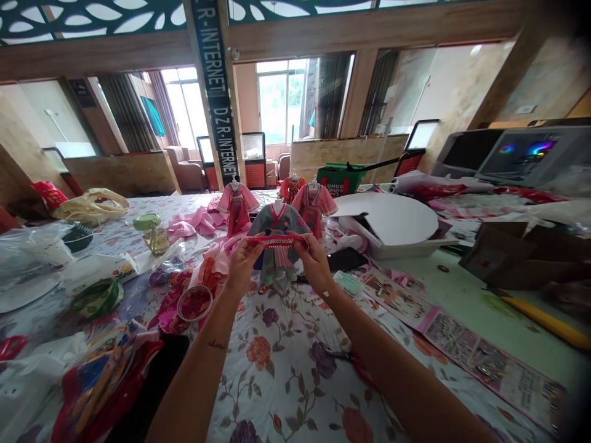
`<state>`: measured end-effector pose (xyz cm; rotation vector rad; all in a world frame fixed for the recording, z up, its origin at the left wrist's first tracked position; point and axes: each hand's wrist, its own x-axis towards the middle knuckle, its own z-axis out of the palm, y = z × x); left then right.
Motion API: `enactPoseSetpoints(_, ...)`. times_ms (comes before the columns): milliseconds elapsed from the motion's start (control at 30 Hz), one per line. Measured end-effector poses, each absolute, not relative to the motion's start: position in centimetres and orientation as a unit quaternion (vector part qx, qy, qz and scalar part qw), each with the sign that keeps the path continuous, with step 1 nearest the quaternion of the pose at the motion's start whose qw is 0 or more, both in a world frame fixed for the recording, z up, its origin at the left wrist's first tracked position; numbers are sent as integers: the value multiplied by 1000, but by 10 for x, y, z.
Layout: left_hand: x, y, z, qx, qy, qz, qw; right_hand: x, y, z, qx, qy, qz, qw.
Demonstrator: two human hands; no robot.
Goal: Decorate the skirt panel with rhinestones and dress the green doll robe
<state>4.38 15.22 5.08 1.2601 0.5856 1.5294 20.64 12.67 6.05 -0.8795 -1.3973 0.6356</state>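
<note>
A narrow pinkish-red ribbon (278, 241) with a pale beaded pattern is stretched level between my two hands. My left hand (243, 261) pinches one end of it, and my right hand (314, 263) pinches the other. Right behind the ribbon stands a miniature grey-green robe (277, 218) with red collar trim, partly hidden by my fingers. Further back are small pink robes on stands, one on the left (236, 206) and one on the right (315, 203), with an orange robe (292, 186) between them.
Red-handled scissors (362, 369) lie partly under my right forearm. Left of my hands are a round tub of red bits (194, 303), pink fabric (196, 223) and a lidded jar (152, 234). To the right are a black phone-like slab (346, 260), a white round board (392, 218) and a yellow cutter (545, 317).
</note>
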Motion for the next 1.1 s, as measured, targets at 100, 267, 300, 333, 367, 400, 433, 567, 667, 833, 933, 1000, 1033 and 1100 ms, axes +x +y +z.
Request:
enactPoseSetpoints(100, 45, 154, 49, 536, 249, 623, 512, 203, 130, 59, -382, -620, 269, 630)
enactPoseSetpoints(267, 47, 158, 48, 548, 255, 610, 511, 198, 135, 57, -381, -622, 262, 632)
enactPoseSetpoints(300, 47, 159, 48, 551, 255, 608, 512, 198, 136, 57, -381, -621, 262, 633)
enactPoseSetpoints(333, 47, 161, 48, 553, 254, 606, 513, 197, 137, 56, -381, -621, 262, 633)
enactPoseSetpoints(367, 47, 162, 48, 555, 252, 603, 515, 197, 138, 55, -381, -620, 263, 634)
enactPoseSetpoints(400, 48, 163, 48, 557, 249, 600, 517, 197, 139, 55, -382, -618, 263, 635)
enactPoseSetpoints(433, 48, 163, 48, 559, 246, 597, 520, 198, 140, 54, -384, -616, 263, 635)
enactPoseSetpoints(567, 51, 165, 50, 565, 240, 590, 524, 197, 145, 50, -390, -606, 267, 640)
enactPoseSetpoints(667, 56, 167, 50, 564, 244, 591, 522, 196, 149, 47, -386, -604, 265, 645)
enactPoseSetpoints(833, 58, 166, 48, 564, 257, 591, 516, 196, 154, 47, -387, -604, 256, 648)
enactPoseSetpoints(933, 55, 168, 45, 564, 261, 596, 508, 197, 152, 48, -387, -602, 257, 650)
enactPoseSetpoints(1000, 54, 170, 44, 563, 259, 603, 503, 197, 151, 48, -384, -600, 261, 652)
enactPoseSetpoints(1033, 53, 171, 44, 563, 256, 606, 500, 197, 151, 48, -382, -598, 263, 654)
enactPoseSetpoints(1100, 53, 174, 43, 564, 249, 612, 496, 197, 152, 47, -381, -591, 268, 659)
